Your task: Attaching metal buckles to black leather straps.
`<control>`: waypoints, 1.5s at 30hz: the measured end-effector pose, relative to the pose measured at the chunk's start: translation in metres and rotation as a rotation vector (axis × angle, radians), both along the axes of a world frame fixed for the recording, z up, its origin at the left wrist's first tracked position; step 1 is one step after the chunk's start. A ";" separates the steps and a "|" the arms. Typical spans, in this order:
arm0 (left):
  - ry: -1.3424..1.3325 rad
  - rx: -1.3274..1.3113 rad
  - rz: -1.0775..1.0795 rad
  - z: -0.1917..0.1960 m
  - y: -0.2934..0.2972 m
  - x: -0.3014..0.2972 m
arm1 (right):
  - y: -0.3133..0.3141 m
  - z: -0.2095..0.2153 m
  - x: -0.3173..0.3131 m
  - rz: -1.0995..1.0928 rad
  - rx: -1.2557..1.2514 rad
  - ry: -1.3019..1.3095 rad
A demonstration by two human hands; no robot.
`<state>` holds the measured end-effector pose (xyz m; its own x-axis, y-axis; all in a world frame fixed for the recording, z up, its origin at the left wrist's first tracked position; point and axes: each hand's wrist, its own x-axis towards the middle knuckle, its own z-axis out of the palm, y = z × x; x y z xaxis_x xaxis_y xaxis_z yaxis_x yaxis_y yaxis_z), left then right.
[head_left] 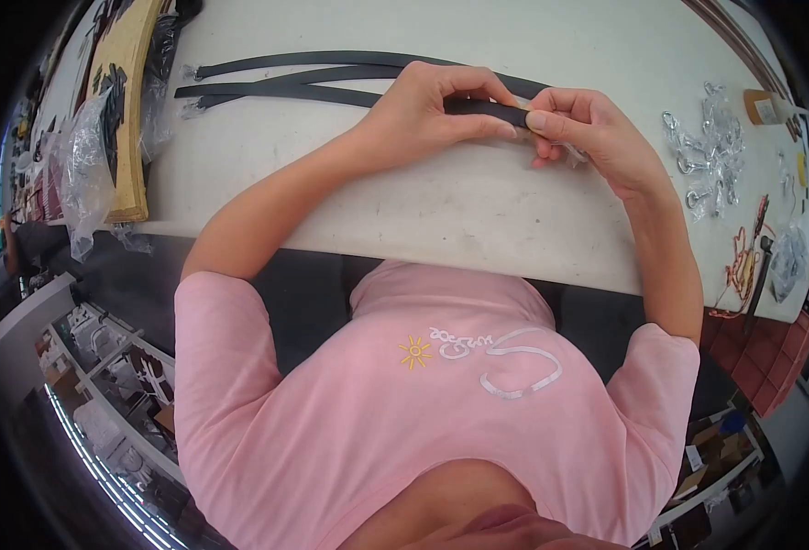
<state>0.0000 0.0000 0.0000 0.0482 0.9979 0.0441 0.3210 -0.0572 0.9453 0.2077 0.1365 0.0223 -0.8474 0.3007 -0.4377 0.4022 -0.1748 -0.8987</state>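
Note:
Over the white worktable [404, 202], a flat black strap [485, 109] stretches between both hands. My left hand [423, 103] is closed on it, thumb along the near edge and fingers curled over the far side. My right hand [583, 124] pinches the strap's right end between thumb and forefinger. Something small and clear, like plastic wrap [572, 154], shows below the right fingers; what it is I cannot make out. Beyond and to the left lie more long black straps [294, 60], partly crossing, with clear wrapping at some left ends.
Several metal hooks in clear bags [709, 151] lie to the right. Near them are a tape roll [764, 107], orange cord [743, 261] and a dark-handled tool [758, 280]. A yellowish board [129, 119] with plastic film [88, 174] stands at the left. A red crate [766, 357] sits below the right edge.

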 end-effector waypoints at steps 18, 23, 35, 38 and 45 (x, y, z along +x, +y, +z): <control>0.013 0.002 0.004 0.001 0.000 0.002 | 0.000 0.000 0.000 0.001 0.024 -0.014; 0.002 0.010 0.003 -0.001 0.000 0.001 | 0.000 -0.001 0.001 -0.004 0.032 -0.045; -0.016 0.043 0.026 -0.001 -0.002 0.004 | -0.005 0.000 -0.003 -0.028 0.048 -0.034; -0.020 0.057 0.018 0.003 -0.002 0.006 | -0.006 0.000 -0.001 -0.049 0.008 -0.012; 0.062 0.144 0.009 0.006 -0.005 0.012 | -0.009 0.007 -0.003 -0.051 -0.020 0.030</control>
